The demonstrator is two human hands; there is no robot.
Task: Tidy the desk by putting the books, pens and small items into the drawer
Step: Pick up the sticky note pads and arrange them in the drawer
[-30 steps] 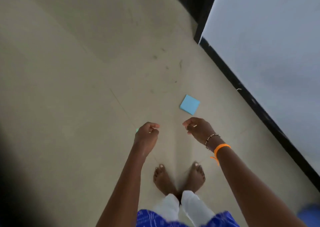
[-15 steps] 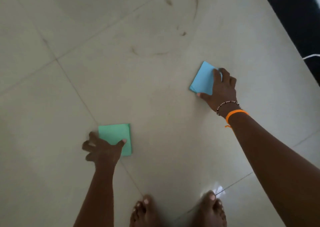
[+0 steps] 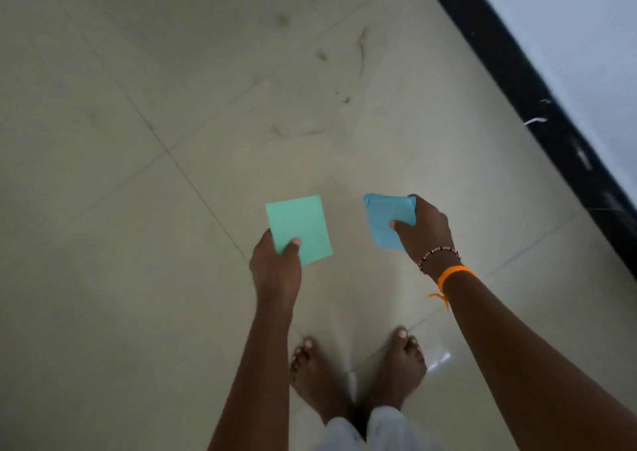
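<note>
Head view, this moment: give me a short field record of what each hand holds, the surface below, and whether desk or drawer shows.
left hand: holds a green square paper pad, thumb on top
right hand: holds a blue square paper pad
right wrist: orange band, beaded bracelet
surface below: beige tiled floor, bare feet on it
desk, drawer: not in view

A: Lighting?
B: Dim, flat. One small glare spot on the floor tiles (image 3: 439, 361) near the right foot (image 3: 401, 368).
A: Sharpness?
B: Soft throughout, motion smear far right, corners darkened.
</note>
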